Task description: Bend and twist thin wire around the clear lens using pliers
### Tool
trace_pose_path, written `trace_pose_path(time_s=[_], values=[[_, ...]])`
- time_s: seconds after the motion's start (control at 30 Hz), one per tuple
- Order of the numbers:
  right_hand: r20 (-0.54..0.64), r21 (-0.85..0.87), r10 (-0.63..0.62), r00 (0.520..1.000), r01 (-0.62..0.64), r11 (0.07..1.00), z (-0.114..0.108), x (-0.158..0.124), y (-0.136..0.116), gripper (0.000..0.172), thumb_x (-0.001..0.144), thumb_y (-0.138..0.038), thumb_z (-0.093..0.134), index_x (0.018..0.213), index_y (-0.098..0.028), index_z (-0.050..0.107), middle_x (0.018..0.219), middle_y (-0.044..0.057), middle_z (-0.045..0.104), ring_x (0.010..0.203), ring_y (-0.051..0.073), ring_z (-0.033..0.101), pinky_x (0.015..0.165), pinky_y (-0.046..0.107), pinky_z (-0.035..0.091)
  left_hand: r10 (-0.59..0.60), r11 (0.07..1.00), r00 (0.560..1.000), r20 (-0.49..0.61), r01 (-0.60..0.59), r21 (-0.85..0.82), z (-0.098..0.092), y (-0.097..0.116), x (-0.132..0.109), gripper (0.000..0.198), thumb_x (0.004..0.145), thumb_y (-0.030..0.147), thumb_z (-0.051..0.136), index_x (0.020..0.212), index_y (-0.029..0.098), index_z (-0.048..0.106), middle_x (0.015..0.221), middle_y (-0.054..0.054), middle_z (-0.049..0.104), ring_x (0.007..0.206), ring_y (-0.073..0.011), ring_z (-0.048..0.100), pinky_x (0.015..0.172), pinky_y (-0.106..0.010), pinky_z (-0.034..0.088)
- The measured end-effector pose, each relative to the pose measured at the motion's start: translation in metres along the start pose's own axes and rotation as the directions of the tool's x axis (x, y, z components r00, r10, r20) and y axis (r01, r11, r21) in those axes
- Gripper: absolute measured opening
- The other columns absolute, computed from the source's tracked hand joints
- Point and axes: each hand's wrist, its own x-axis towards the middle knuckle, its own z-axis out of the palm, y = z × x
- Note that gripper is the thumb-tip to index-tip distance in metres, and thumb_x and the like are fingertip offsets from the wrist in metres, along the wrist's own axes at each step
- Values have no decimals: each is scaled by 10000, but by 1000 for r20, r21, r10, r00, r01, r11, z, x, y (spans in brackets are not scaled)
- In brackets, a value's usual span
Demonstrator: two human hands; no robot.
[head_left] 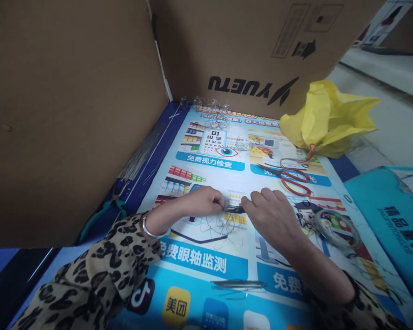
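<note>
Over a printed poster (199, 286), my left hand (206, 200) is closed, its fingertips pinched at the tip of a small dark tool; any fine wire between them is too small to make out. My right hand (270, 213) is wrapped round the handle end of that dark tool (234, 209), which looks like small pliers. Thin tangled wire (220, 224) lies just below the tool. Nearer to me rests a small bundle of straight dark wires or rods (239, 284). Red-handled scissors (296, 176) lie beyond my right hand.
Cardboard panels (72, 114) stand at the left and back. Teal-handled pliers (113, 206) lie beside the left panel. A yellow bag (330, 119) sits at the back right. A wire coil (337, 229) and a teal box (388, 220) are at the right.
</note>
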Motion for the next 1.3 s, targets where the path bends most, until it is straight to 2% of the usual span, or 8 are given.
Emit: trace_pose_path(time_s=[0.43,0.7,0.87,1.3], values=[[46,32,32,998,-33,999,-1,0,-4,129,806,-117,508,748,-182,604,679,53,552,697,193,378,610,334,169,-2,1000,1000,3,2,24,1,-4,2,164,686,202,467,711,152,621,571,35,525,522,-87,436,490,-190,301],[60,18,37,998,-38,999,3,-2,-3,132,821,-125,499,755,-185,597,675,47,547,698,195,390,611,333,168,6,1000,1000,-6,-6,-14,2,-3,1,142,673,198,462,663,148,594,521,46,455,506,-83,400,479,-194,278],[77,58,37,996,-41,997,4,-1,0,112,806,-138,521,759,-191,607,685,48,553,710,193,395,618,328,174,-14,999,1000,-4,14,-33,1,-1,1,134,673,196,472,670,147,596,541,43,473,509,-82,404,484,-190,283],[77,71,2,997,-7,997,0,2,3,112,809,-145,519,784,-199,615,702,52,555,730,197,386,632,333,175,-16,999,1000,-10,16,42,0,3,0,144,688,186,493,699,155,633,549,42,502,512,-80,413,486,-188,275]])
